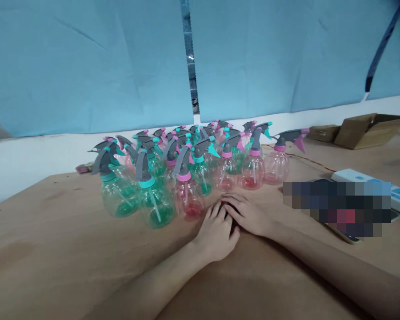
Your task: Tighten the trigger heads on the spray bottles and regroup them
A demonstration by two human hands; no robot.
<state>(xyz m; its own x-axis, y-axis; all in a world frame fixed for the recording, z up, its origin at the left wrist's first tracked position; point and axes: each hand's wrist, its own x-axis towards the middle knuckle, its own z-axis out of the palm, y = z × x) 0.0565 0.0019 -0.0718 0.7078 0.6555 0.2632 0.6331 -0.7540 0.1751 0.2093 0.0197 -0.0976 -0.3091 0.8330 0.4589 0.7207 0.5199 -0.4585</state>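
My left hand point(216, 234) rests palm down on the wooden table point(63, 249), fingers a little apart and holding nothing. Touching its fingertips, my right hand point(250, 214) lies with its fingers stretched out, also without anything visible in it. Just beyond the hands stands a group of several clear spray bottles with grey trigger heads. Nearest my left hand is a pink-tinted spray bottle point(189, 200) with a pink collar. Left of that stands a green spray bottle point(156, 206) with a turquoise collar. Another pink bottle point(252, 173) is upright behind my right hand.
On the right, a pixelated patch covers most of a phone-like flat device point(353, 240). Beside it lies a white power strip point(350, 176) with a thin cable. An open cardboard box point(366, 133) sits farther back. Blue sheeting point(86, 66) hangs behind the table.
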